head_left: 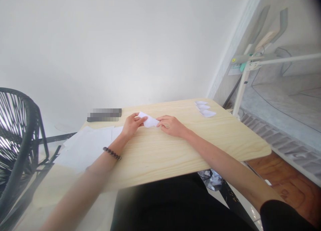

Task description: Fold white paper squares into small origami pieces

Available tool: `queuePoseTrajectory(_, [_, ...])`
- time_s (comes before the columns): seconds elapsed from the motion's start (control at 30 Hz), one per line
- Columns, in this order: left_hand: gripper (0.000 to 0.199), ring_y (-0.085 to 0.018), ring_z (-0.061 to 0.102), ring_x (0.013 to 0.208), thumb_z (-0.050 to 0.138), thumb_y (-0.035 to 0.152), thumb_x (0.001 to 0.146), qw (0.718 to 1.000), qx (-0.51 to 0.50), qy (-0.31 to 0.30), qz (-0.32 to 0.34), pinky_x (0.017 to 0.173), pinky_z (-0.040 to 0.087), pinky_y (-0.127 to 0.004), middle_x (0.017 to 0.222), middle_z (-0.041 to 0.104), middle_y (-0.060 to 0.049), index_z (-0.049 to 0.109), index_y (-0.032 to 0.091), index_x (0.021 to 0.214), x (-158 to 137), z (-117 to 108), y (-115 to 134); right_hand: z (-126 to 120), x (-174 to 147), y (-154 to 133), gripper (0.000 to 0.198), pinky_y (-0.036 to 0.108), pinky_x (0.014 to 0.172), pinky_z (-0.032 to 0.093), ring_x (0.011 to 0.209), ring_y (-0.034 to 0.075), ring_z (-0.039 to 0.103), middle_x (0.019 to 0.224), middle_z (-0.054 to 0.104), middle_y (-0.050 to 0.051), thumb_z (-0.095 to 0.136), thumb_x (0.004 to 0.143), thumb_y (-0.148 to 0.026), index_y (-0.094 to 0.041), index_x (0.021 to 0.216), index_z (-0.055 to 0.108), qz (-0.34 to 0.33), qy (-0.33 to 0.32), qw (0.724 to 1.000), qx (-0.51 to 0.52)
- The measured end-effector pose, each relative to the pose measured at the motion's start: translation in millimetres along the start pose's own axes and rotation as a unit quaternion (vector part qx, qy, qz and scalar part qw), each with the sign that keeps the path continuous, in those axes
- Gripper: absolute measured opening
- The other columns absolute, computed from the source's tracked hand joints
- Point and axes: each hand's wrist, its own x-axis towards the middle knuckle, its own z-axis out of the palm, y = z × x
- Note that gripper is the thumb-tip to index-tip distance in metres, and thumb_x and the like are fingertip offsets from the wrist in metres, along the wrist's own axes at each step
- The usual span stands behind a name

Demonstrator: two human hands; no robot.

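Note:
Between my two hands is a small folded piece of white paper (150,121), held just above the wooden table (160,157). My left hand (132,124) pinches its left end, thumb on top, and a dark bead bracelet (112,153) circles that wrist. At the paper's right end, the fingertips of my right hand (172,125) are closed on its corner. White paper sheets (87,145) lie on the table's left side, partly behind my left forearm. Several folded white paper pieces (205,109) rest in an overlapping row at the far right.
A dark, pixelated object (104,115) lies at the table's back left edge. To the left stands a black woven chair (23,137). A white metal frame (242,90) rises beyond the right edge. Crumpled silvery material (213,180) shows below the front edge.

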Motion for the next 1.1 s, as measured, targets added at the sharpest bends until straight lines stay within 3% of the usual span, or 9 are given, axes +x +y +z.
queuePoseTrajectory(0.17, [0.035,-0.013,0.056,0.059,0.064,0.038,0.064,0.997,0.062,0.035,0.014,0.055,0.045,-0.024,0.067,0.062,-0.005,0.054,0.010,0.082,2,-4,-2,-1,-1,-3,0.015,0.026,0.081,0.042,0.085,0.013,0.057,0.092,0.063,0.002,0.050,0.071,-0.015,-0.018,0.081,0.061,0.024,0.014,0.999,0.035])
queuePoseTrajectory(0.33, [0.040,-0.010,0.051,0.056,0.053,0.046,0.071,0.984,0.156,0.058,0.062,0.047,0.035,-0.019,0.070,0.061,-0.003,0.059,0.014,0.094,-1,-2,-1,-1,0,-3,0.016,0.023,0.072,0.044,0.073,0.010,0.059,0.087,0.063,0.001,0.046,0.076,-0.020,-0.017,0.088,0.056,0.088,0.027,0.994,0.065])
queuePoseTrajectory(0.5, [0.042,-0.009,0.048,0.050,0.050,0.047,0.072,0.978,0.200,0.032,0.052,0.042,0.030,-0.018,0.066,0.059,-0.001,0.055,0.018,0.102,-3,-1,0,1,0,-1,0.022,0.023,0.070,0.044,0.070,0.009,0.059,0.089,0.064,0.003,0.047,0.078,-0.027,-0.018,0.098,0.051,0.138,0.041,0.986,0.086])
queuePoseTrajectory(0.73, [0.036,-0.008,0.045,0.047,0.062,0.044,0.063,0.974,0.215,-0.010,0.068,0.040,0.029,-0.017,0.067,0.059,-0.001,0.051,0.016,0.082,-6,3,0,1,0,-2,0.029,0.023,0.067,0.043,0.071,0.010,0.058,0.090,0.064,0.005,0.048,0.077,-0.035,-0.017,0.100,0.054,0.158,0.024,0.980,0.115])
queuePoseTrajectory(0.83, [0.034,-0.007,0.043,0.047,0.063,0.043,0.063,0.967,0.239,-0.032,0.087,0.041,0.029,-0.017,0.068,0.060,-0.001,0.051,0.016,0.080,-9,6,2,-1,1,-4,0.025,0.021,0.062,0.041,0.064,0.009,0.055,0.079,0.064,0.002,0.047,0.077,-0.034,-0.016,0.088,0.059,0.147,0.000,0.981,0.124])
queuePoseTrajectory(0.93, [0.036,-0.008,0.044,0.048,0.063,0.042,0.062,0.962,0.251,-0.047,0.099,0.043,0.030,-0.018,0.069,0.062,-0.002,0.053,0.016,0.085,-11,8,3,-2,1,-4,0.023,0.020,0.058,0.039,0.059,0.008,0.052,0.070,0.063,0.001,0.045,0.078,-0.032,-0.015,0.077,0.061,0.142,-0.023,0.981,0.127])
queuePoseTrajectory(1.1, [0.047,-0.012,0.054,0.058,0.063,0.042,0.061,0.977,0.191,-0.065,0.070,0.050,0.039,-0.020,0.070,0.063,-0.001,0.050,0.018,0.100,-10,8,1,-3,1,6,0.020,0.020,0.057,0.040,0.058,0.008,0.052,0.069,0.061,0.001,0.043,0.077,-0.028,-0.014,0.078,0.057,0.185,0.038,0.974,0.122])
